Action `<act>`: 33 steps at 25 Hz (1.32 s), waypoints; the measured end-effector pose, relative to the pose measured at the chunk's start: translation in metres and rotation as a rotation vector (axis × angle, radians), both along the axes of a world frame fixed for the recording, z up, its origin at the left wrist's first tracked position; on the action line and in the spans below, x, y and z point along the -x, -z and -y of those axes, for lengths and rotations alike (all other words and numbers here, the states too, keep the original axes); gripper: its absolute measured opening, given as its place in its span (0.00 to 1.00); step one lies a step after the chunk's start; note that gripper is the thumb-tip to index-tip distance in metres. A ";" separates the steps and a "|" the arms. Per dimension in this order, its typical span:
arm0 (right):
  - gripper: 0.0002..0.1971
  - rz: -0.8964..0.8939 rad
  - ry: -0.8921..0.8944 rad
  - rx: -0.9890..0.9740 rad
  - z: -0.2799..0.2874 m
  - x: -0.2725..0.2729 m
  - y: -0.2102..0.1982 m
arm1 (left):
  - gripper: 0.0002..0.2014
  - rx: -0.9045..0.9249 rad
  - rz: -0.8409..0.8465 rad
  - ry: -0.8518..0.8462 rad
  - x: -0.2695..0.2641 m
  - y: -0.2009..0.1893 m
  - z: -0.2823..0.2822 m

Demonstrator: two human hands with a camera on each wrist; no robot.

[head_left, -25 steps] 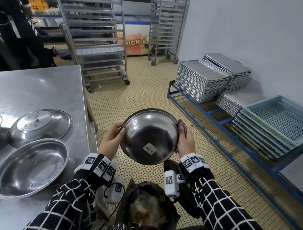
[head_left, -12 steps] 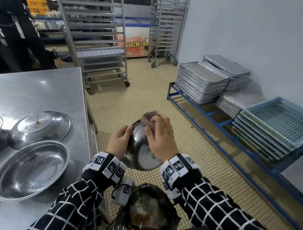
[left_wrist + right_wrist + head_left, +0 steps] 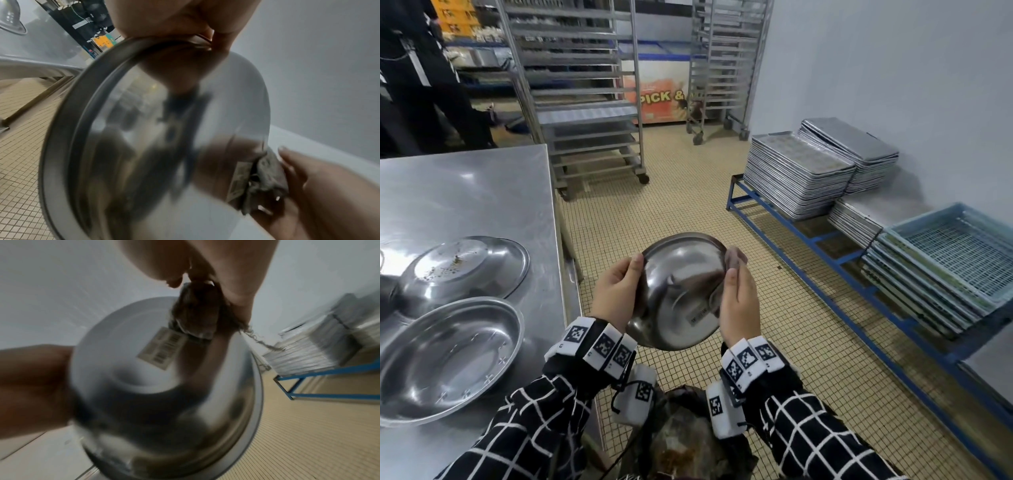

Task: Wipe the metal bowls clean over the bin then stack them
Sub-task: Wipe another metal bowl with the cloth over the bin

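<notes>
Beige mosaic floor is lying under my round steel bowl (image 3: 681,291), hanging above the black-lined bin (image 3: 681,442), underside towards me. My left hand (image 3: 616,294) is gripping its left rim; my right hand (image 3: 739,305) is pinching a grey rag (image 3: 734,258) against the right rim.

A commercial kitchen: steel surface (image 3: 465,205), wheeled tray racks (image 3: 585,89), stacked baking trays (image 3: 794,178) on a blue stand (image 3: 825,240), tiled floor (image 3: 671,205).
</notes>
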State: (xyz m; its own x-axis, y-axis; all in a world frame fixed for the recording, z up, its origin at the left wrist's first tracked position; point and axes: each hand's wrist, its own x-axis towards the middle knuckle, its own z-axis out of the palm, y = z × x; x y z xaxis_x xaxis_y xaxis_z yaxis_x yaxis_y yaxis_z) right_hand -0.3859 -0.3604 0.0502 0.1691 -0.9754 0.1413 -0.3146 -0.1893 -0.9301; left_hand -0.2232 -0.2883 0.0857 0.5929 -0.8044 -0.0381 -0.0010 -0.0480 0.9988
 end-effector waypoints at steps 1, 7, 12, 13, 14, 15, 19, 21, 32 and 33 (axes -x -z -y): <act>0.25 -0.067 -0.025 0.081 -0.006 -0.005 -0.003 | 0.17 -0.003 0.023 0.019 0.001 0.001 0.000; 0.25 -0.281 0.061 0.505 -0.002 -0.027 -0.022 | 0.18 0.032 0.014 0.091 0.011 -0.003 0.004; 0.18 0.249 0.267 -0.171 0.013 0.000 -0.008 | 0.17 0.061 -0.166 0.051 0.001 0.004 -0.001; 0.17 0.313 0.259 -0.296 0.013 0.005 0.000 | 0.15 0.071 -0.202 0.045 -0.001 0.006 -0.001; 0.16 0.387 0.230 -0.392 0.012 0.009 0.009 | 0.12 0.079 -0.234 0.037 -0.003 0.008 -0.001; 0.15 0.458 0.203 -0.446 0.012 0.011 0.015 | 0.11 0.086 -0.259 0.028 -0.004 0.010 0.000; 0.09 0.484 0.160 -0.376 0.017 0.019 0.000 | 0.12 0.115 -0.211 0.051 -0.016 0.023 -0.002; 0.09 0.252 0.098 -0.220 0.024 0.030 -0.017 | 0.11 0.123 -0.120 0.141 -0.022 0.027 -0.005; 0.17 -0.380 -0.343 0.462 0.029 -0.004 -0.037 | 0.15 -0.102 0.215 0.239 0.002 0.007 0.002; 0.18 -0.425 -0.278 0.523 0.018 -0.009 -0.033 | 0.15 -0.089 0.147 0.203 0.002 0.006 0.002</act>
State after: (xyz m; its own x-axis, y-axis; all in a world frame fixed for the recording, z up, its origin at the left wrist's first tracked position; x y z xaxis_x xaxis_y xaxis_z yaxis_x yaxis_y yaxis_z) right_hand -0.3769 -0.3785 0.0831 0.5444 -0.7115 0.4443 -0.5041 -0.7008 -0.5047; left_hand -0.2252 -0.2902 0.0793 0.4239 -0.9048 -0.0399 -0.1640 -0.1201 0.9791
